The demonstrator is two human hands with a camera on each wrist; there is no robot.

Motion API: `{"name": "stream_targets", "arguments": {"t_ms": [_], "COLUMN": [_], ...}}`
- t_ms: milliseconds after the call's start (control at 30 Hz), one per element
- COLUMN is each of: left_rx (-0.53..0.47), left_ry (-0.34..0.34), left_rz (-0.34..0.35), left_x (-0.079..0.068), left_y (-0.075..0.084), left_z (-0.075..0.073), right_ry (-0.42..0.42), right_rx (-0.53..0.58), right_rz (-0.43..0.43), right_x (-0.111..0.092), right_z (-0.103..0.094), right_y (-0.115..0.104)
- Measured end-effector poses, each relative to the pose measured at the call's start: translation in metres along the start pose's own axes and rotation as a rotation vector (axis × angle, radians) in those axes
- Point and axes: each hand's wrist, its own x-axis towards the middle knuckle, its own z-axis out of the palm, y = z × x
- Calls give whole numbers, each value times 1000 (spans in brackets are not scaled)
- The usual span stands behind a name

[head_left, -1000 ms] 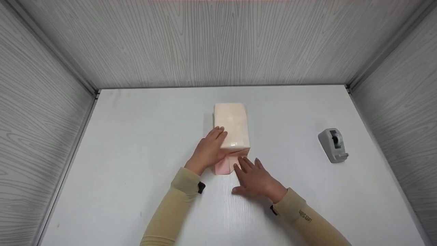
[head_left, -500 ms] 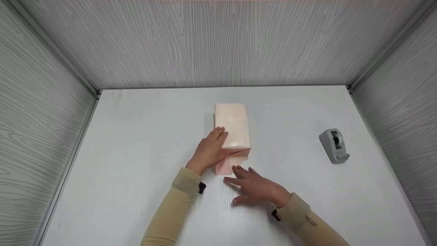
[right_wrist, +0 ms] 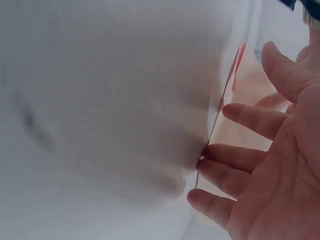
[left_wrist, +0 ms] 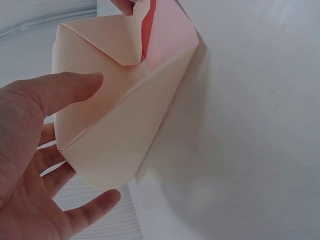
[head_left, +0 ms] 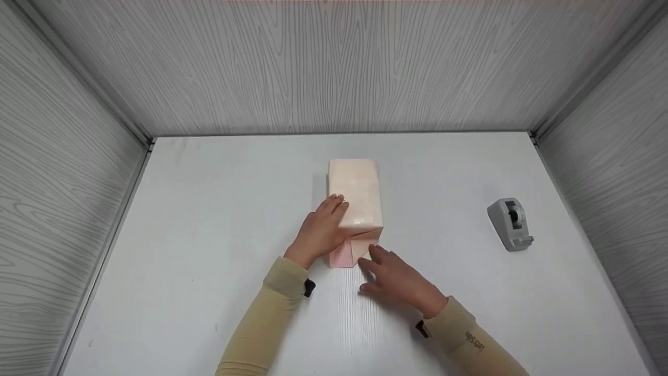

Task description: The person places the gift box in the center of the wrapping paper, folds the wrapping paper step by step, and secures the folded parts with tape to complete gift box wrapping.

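Note:
A box wrapped in pale peach paper (head_left: 359, 183) lies lengthwise at mid-table. Its near end has paper folded into a flap (head_left: 342, 258) with a pink inner side, which points toward the person. Over the box's near left part rests the left hand (head_left: 317, 232), fingers straight on the top. In the left wrist view its thumb (left_wrist: 75, 90) lies across the folded end. The right hand (head_left: 399, 279) is spread at the flap's right edge, with its fingertips at the paper's slanted border. The right wrist view shows those fingers (right_wrist: 235, 175) extended along the paper edge by the table.
A grey tape dispenser (head_left: 510, 224) with a roll in it stands on the right side of the white table (head_left: 224, 209). Grey wood-grain panels (head_left: 334, 68) enclose the table at the back and both sides.
The right hand drew back from the flap toward the person, then came forward again to the flap's right edge. The left hand and box stay in place.

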Motion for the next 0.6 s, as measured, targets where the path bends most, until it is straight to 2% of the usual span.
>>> {"name": "stream_targets", "arguments": {"t_ms": [133,300,433,533,600], "left_rx": [13,38,35,26,21], "left_ry": [33,58,54,56,61], "left_rz": [19,33,40,48,50], "left_x": [-1,-2,-2,-2,-2], "left_y": [1,0,0,0,0], "left_z": [0,0,0,0,0], "right_ry": [-68,-114,-99,-83,-44], "right_rx": [-61,-87,29,167,237], "right_rz": [-15,-99,-105,-31,28], "right_x": [0,-2,-3,-3,-3], "right_z": [5,11,7,-4,-12], "right_y": [-19,-33,-29,-21,-14]}}
